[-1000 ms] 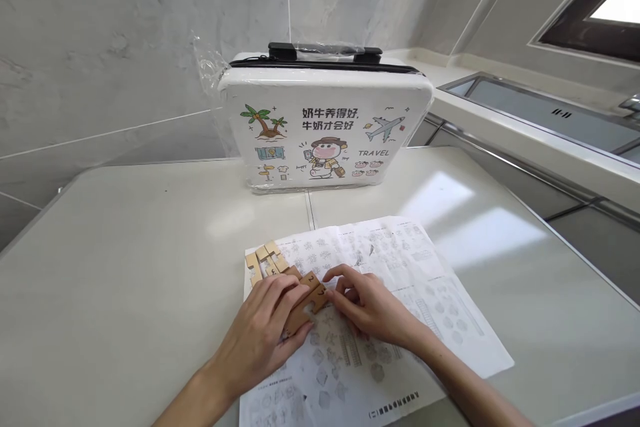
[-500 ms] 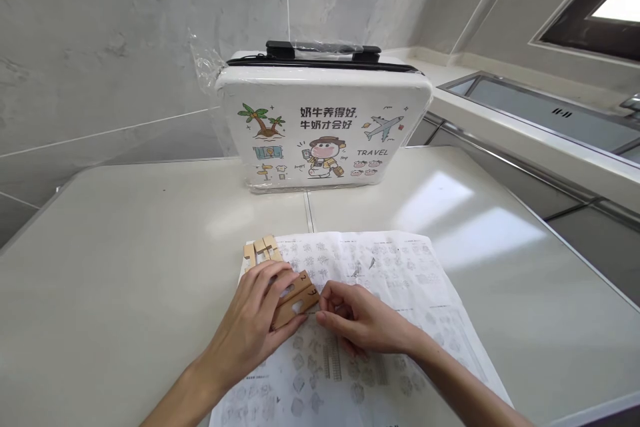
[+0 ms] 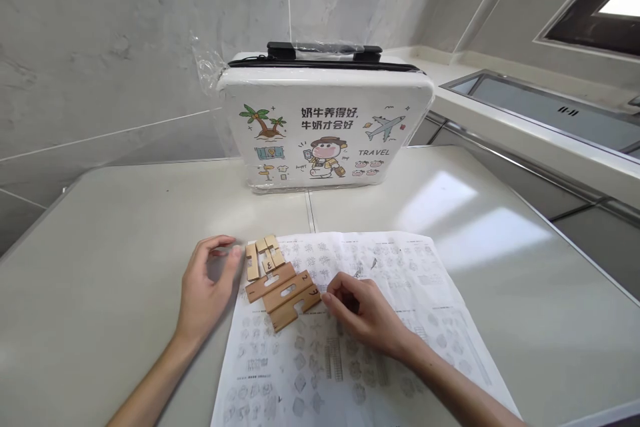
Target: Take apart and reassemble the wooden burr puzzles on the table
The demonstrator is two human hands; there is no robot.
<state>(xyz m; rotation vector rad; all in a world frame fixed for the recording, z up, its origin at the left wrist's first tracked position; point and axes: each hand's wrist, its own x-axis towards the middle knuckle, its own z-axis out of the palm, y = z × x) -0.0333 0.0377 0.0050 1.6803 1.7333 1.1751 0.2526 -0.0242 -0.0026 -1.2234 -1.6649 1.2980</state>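
Observation:
Three notched wooden puzzle pieces lie side by side on the printed sheet, marked 1 [image 3: 256, 291], 2 [image 3: 278, 295] and 3 [image 3: 286, 315]. Behind them, at the sheet's far left corner, are several paler, smaller notched wooden pieces [image 3: 253, 267]; one bears a handwritten mark. My left hand [image 3: 206, 290] rests on the table just left of the pale pieces, thumb and fingers apart, holding nothing. On the other side my right hand [image 3: 367, 310] has curled fingers, its thumb and forefinger tips close to the right end of piece 3. I see nothing held in it.
The large printed sheet [image 3: 380, 380] with rows of small diagrams lies on the pale table [image 3: 125, 233]. A white case [image 3: 280, 93] with cartoon prints, a black handle and clear plastic wrap stands upright behind. A sink [image 3: 545, 110] is at the right, beyond the table.
My left hand has let go of the marked wooden pieces and moved left onto the table, uncovering them. My right hand has stayed almost where it was.

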